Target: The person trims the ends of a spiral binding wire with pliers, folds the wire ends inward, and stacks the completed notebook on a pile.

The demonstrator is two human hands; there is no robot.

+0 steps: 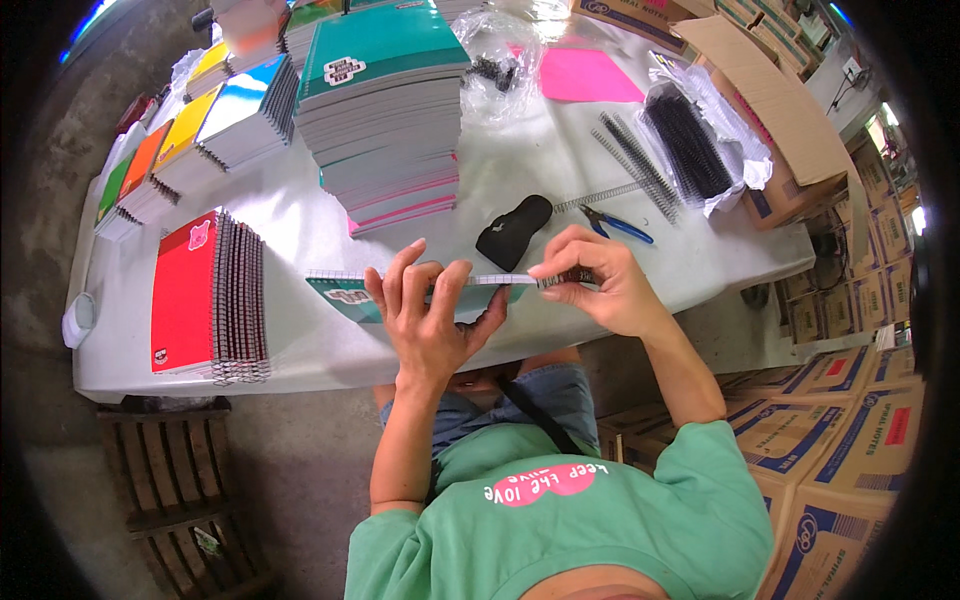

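My left hand [425,310] grips a teal-covered notebook [345,298] near the table's front edge, thumb below and fingers over it. The notebook is held nearly edge-on, its white gridded page edge facing up. At its right end my right hand [605,285] is closed, thumb and fingers pinching a short dark, ridged piece that looks like a spiral coil [568,279]. The fingers partly hide where this piece meets the notebook. Just beyond lie a black pouch-like object [514,232], blue-handled cutting pliers [618,224] and a loose wire coil [598,197].
A tall stack of teal notebooks [385,130] stands ahead. Red spiral notebooks [190,290] are at left, with yellow, orange and green piles behind. Black coils [688,140], a pink sheet [590,75] and an open carton [790,110] sit at right. Cartons [810,430] fill the lower right.
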